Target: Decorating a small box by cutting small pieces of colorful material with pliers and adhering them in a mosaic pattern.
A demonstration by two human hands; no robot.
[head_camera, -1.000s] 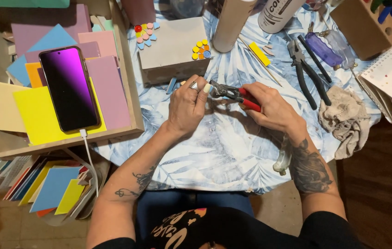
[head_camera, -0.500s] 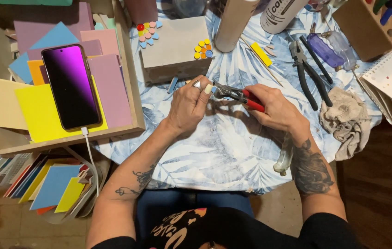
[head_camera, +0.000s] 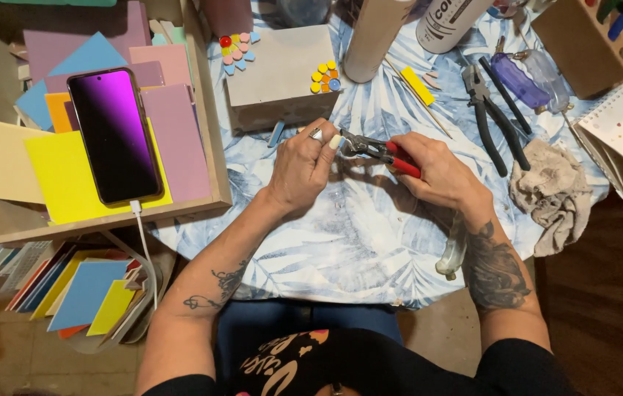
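1. My right hand [head_camera: 440,172] is closed around the red handles of the nippers [head_camera: 381,150], squeezing them narrow.
2. My left hand [head_camera: 304,165] pinches a small pale tile piece [head_camera: 335,141] between thumb and fingers, right at the metal head of the nippers. The piece is too small for me to tell whether the blades already touch it.
3. Both hands hover over the leaf-print cloth [head_camera: 341,242], just in front of the grey block [head_camera: 278,73], my landmark for everything else.
4. On the grey block's top sit two little flowers of coloured bits, one at its far left corner [head_camera: 237,50] and one at its near right corner [head_camera: 324,76].
5. Left of the block is a wooden tray [head_camera: 209,147] of coloured sheets with a phone [head_camera: 115,136] lying on them, plugged into a white cable.
6. Right of the block lie a yellow strip [head_camera: 418,86], black pliers [head_camera: 495,125] and, farther out, a crumpled rag [head_camera: 553,194].
7. I judge this to be the trimming step: shaping a piece for the block.
8. The next move calls for a steady pinch, the blades set only on the piece's edge, and a short, firm squeeze.
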